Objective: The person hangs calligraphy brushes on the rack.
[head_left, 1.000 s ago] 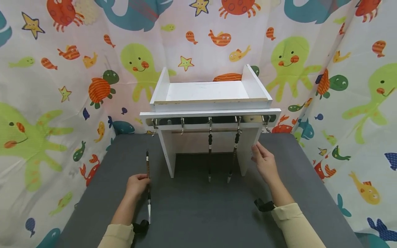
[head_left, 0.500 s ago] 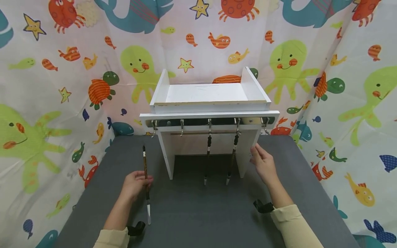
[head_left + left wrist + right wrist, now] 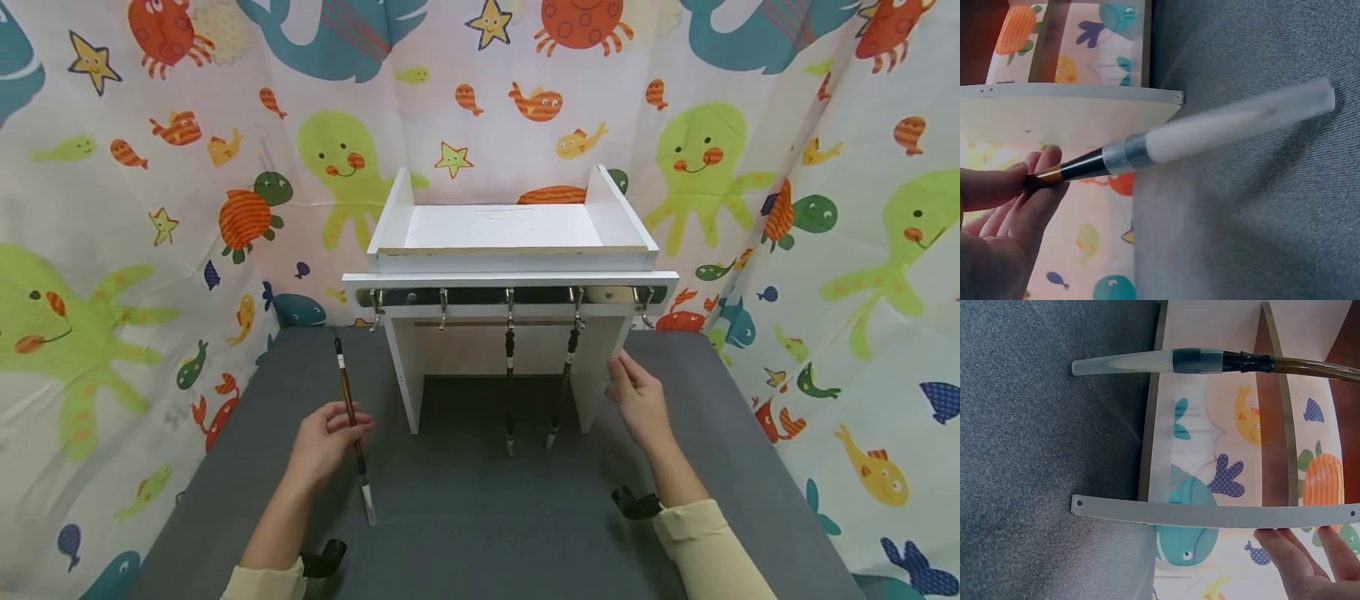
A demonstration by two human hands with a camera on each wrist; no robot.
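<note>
My left hand pinches a calligraphy brush by its brown handle, left of the white shelf. In the left wrist view, thumb and fingers meet on the handle, and a clear cap covers the pale bristles. The brush leans, capped end down and toward me. Two more capped brushes, a middle one and a right one, hang from hooks under the shelf's front. My right hand touches the shelf's right side panel with its fingertips, on the outer side; its thumb is hidden in the right wrist view.
The metal hook rail has several hooks; the left hook, second hook and far right hook bear nothing. A grey cloth surface lies below. A sea-animal curtain encloses the back and sides.
The brush in my left hand has tilted, its upper end going left and away, its capped end rightward. My left hand has shifted slightly left and forward. My right hand stays at the panel.
</note>
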